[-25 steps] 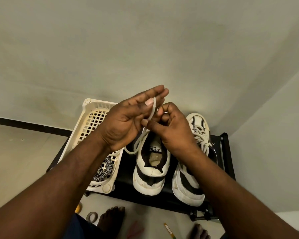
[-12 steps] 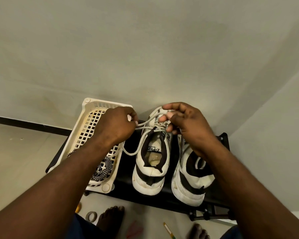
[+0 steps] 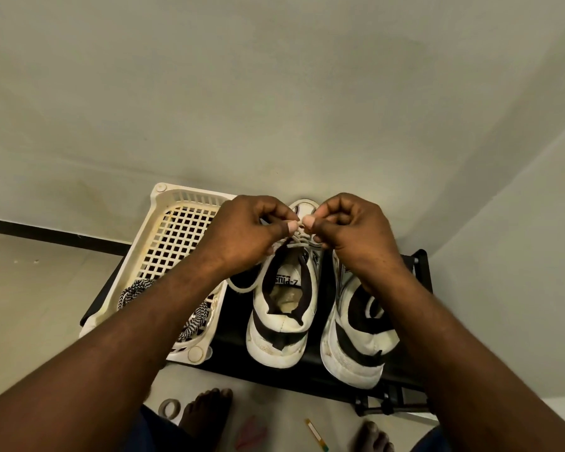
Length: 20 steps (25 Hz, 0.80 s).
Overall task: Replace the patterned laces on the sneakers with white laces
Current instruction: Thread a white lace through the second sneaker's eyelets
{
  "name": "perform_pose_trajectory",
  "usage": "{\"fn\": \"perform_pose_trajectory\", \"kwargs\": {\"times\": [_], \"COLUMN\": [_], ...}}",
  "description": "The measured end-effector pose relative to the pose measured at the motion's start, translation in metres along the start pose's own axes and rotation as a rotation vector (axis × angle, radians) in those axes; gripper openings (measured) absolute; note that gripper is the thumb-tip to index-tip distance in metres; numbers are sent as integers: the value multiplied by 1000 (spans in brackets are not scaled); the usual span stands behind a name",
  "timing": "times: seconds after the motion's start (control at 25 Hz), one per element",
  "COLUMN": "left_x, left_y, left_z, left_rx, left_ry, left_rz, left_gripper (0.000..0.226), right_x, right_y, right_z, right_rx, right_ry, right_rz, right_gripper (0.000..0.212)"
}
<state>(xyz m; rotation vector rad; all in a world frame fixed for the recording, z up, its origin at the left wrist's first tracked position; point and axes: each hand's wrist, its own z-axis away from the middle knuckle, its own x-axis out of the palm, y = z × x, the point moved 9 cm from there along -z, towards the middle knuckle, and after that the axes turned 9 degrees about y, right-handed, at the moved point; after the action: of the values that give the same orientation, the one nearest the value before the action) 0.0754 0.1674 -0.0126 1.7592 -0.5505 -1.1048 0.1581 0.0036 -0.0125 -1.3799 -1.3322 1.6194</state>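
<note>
Your left hand [image 3: 242, 236] and right hand [image 3: 356, 230] have dropped from mid-air to the sneaker [image 3: 284, 324] beside the basket [image 3: 157, 203]. Each pinches the white lace [image 3: 296, 245] at its top eyelets, likely for tying off. The patterned laces [image 3: 193, 321] lie in the basket.

Pretty sure this is just someone's home, a corner of a room rather than any kind of shop or workshop. You've got plain painted walls [image 3: 274, 93] meeting at a corner, a black skirting strip [image 3: 46, 231] along the bottom and a pale bare floor [image 3: 30, 305]. A low black shoe rack [image 3: 235, 324] is pushed right up against the wall with a pair of worn sneakers [image 3: 282, 321] on it, next to a cream plastic basket [image 3: 193, 194]. The person is barefoot [image 3: 206, 415], and there's a roll of tape [image 3: 169, 407] lying on the floor by their feet. Very lived-in, household stuff.
</note>
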Motion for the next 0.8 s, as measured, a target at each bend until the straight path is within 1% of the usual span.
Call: {"fn": "perform_pose_trajectory", "kwargs": {"times": [0.08, 0.2, 0.32, 0.4, 0.48, 0.56, 0.6, 0.68, 0.72, 0.8], "left_x": [4, 3, 2, 3, 2, 2, 4, 9, 12, 17], "left_y": [0, 0, 0, 1, 3, 2, 1, -1, -2, -2], "left_z": [4, 2, 1, 1, 2, 2, 2, 4, 5, 8], "left_rx": [30, 67, 63, 80, 107, 126, 129, 141, 157, 189], "left_ry": [-32, -9, 7, 5, 13, 16, 2, -54, -83, -114], "left_rz": [-24, -86, -93, -101, -160, -233, -261, -320, -360, -423], "left_gripper": [8, 5, 5, 6, 5, 4, 3, 3, 5, 10], "right_x": [-4, 1, 1, 2, 0, -1, 1, 10, 14, 16], "right_y": [-3, -4, -6, -9, -12, -13, -10, 1, 5, 9], "right_z": [-1, 0, 1, 2, 3, 5, 7, 14, 18, 22], "right_rx": [-49, -41, -40, -78, -122, -155, -154, -122, -118, -120], "right_ry": [38, -14, -25, -28, 3, 13, -21, -144, -188, -193], "right_rz": [61, 17, 1, 52, 129, 292, 402, 591, 638, 627], "right_gripper": [8, 4, 12, 14, 12, 10, 16, 28, 30, 26]}}
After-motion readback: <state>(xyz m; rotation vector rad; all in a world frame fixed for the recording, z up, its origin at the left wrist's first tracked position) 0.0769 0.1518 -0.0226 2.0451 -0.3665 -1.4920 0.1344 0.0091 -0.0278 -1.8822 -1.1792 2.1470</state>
